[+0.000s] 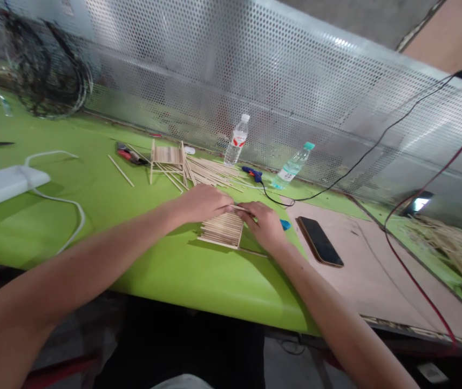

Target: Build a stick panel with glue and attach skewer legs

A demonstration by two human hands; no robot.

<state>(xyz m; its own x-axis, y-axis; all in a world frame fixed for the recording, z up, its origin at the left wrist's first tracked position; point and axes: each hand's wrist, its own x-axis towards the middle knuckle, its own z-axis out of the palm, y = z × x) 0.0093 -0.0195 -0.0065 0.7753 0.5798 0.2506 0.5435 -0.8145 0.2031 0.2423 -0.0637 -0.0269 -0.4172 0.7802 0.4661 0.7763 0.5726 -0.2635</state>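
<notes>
Far left of the green table (206, 286): white power strip (8, 186), cord looping beside it; wire coil (48, 70) behind, against the perforated metal screen (198, 65).
Left of centre, back: pliers (130, 155), red handle showing, next to a small stick frame (168, 155) standing on legs.
Left hand (204, 204): reaches in from the left, fingertips pinching the left end of a thin stick (238, 208) at the panel's far edge.
Loose sticks (215, 172): scattered pile beyond the hands, some running under the frame.
Slatted panel (223, 231): flat on the table, on the person's side of the fingertips; slats run left to right. Overall long axis: can't tell, far edge is under the hands.
Key relation: the pinched stick spans the gap between the hands, over the panel's far edge, roughly in line with the slats; right hand is nearer the panel's right rail, left hand covers the far-left part.
Right hand (266, 224): thumb and fingers closed on the stick's right end; exact grip partly hidden.
Behind, centre to right: white-capped bottle (237, 140), blue glue gun (252, 173), green-capped bottle (293, 167).
Right: phone (320, 241), dark screen up, on a pale board (360, 275).
</notes>
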